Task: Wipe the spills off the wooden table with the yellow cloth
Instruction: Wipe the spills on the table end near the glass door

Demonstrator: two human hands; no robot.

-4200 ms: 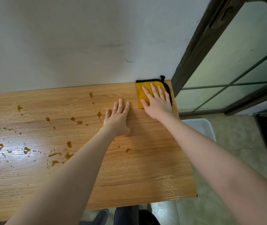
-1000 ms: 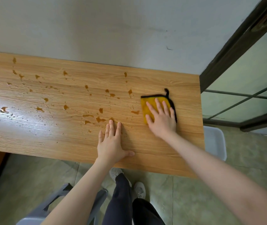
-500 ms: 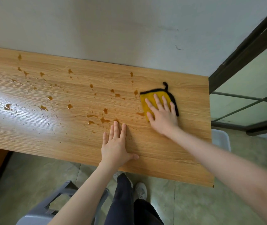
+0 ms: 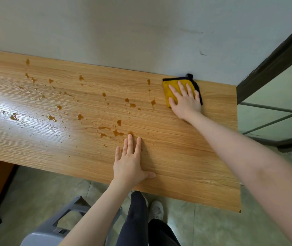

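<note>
Right hand [image 4: 186, 102] flat, fingers straight and spread, pressing the yellow cloth [image 4: 171, 89] onto the wooden table [image 4: 186, 157] at the far right corner, cloth's far edge close to the wall [image 4: 123, 32]. Left hand [image 4: 130, 162] also flat and released, palm down near the front edge, holding nothing; its fingertips lie just short of a cluster of brown spills [image 4: 117, 133]. Key relation: nearly all spills lie toward 9 o'clock from the cloth, strung along the table's long axis, which runs 3 to 9; nearest drops sit just beside the cloth's left edge at 9. Right hand is on the cloth; left hand is nearer the central drops. Judgement: wiping barely begun; next stroke should sweep toward 9, and the bracing left hand sits in the path of any near-edge pass
</note>
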